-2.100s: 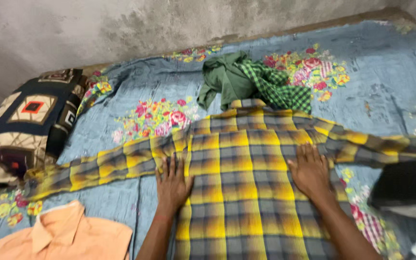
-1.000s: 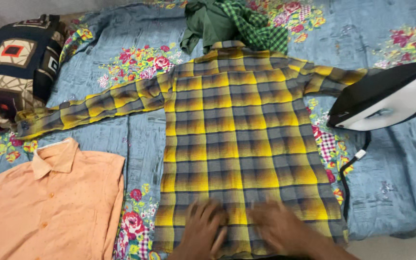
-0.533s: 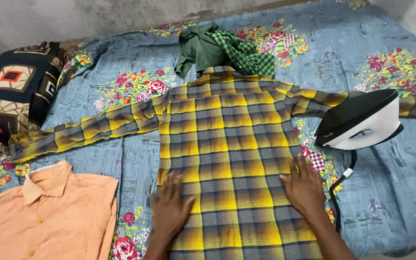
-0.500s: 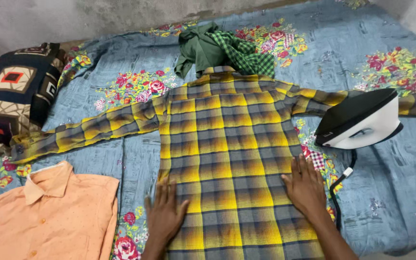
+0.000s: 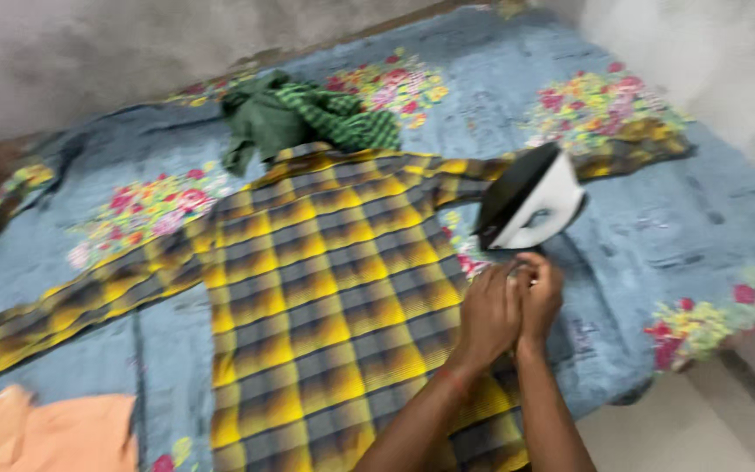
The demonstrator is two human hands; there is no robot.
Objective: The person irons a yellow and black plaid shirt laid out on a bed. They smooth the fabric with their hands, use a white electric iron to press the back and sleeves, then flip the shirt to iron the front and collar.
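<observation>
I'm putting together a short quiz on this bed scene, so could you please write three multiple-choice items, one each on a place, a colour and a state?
1. Where does the iron stand?
A. On the orange shirt
B. On the bedsheet, just right of the plaid shirt
C. On the floor

2. What colours is the plaid shirt?
A. Red and white
B. Plain blue
C. Yellow and grey

3. How are the two hands placed?
A. Brought together just below the iron
B. Spread flat and far apart on the shirt
C. Gripping the green cloth

Answers:
1. B, the iron rests tilted on the blue floral bedsheet beside the shirt's right edge.
2. C, its checks are yellow and grey.
3. A, the left hand and right hand meet over the shirt's right edge, just under the iron; what they pinch is too blurred to tell.
</observation>
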